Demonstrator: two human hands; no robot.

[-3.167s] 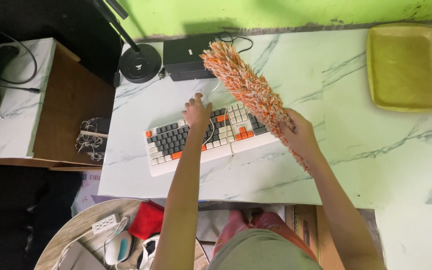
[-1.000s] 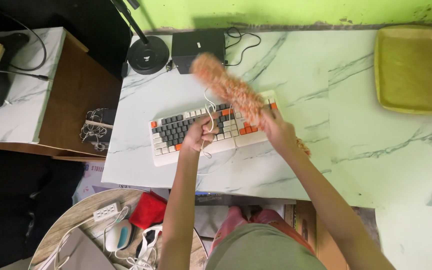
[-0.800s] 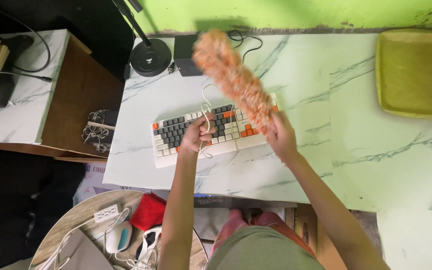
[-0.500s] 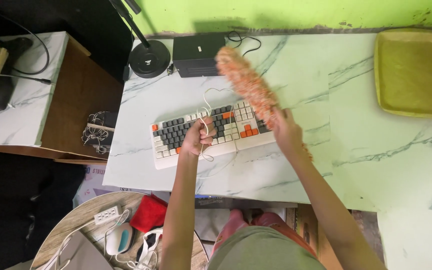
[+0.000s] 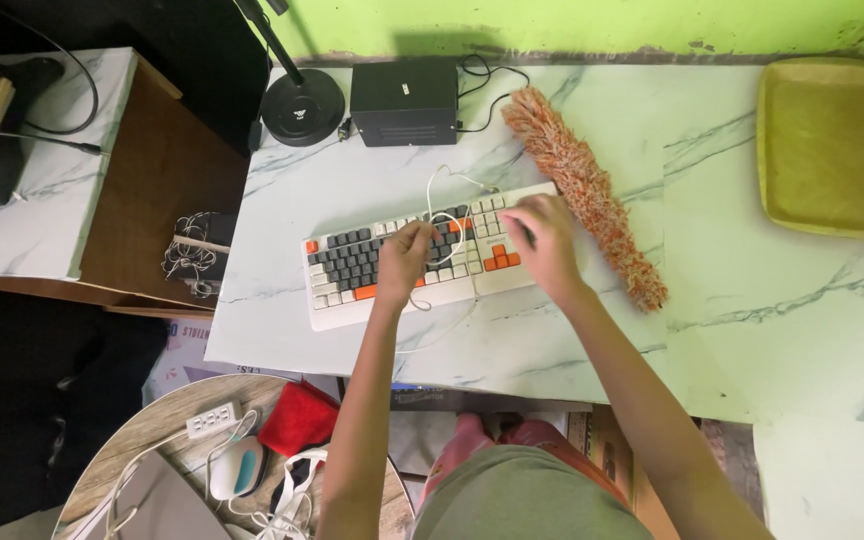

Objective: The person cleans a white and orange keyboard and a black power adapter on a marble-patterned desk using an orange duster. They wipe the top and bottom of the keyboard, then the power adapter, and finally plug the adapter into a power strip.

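A white keyboard (image 5: 352,265) with grey and orange keys lies on the white marble table (image 5: 752,300). My left hand (image 5: 405,258) rests on its middle, fingers curled around the white cable (image 5: 444,178) that loops over the keys. My right hand (image 5: 542,243) hovers on the keyboard's right end, fingers spread and holding nothing. A long fluffy orange duster (image 5: 587,195) lies on the table just right of the keyboard, slanting from the back toward the front right, apart from my right hand.
A yellow-green square tray (image 5: 837,145) sits at the far right. A black box (image 5: 404,100) and a round black stand base (image 5: 302,105) stand behind the keyboard. Left is a wooden side table (image 5: 162,190); below, a red cloth (image 5: 299,418) and a power strip (image 5: 214,418).
My right hand was sweeping the duster over the keyboard; it has now laid the duster down on the table and let go. My left hand has stayed on the keyboard.
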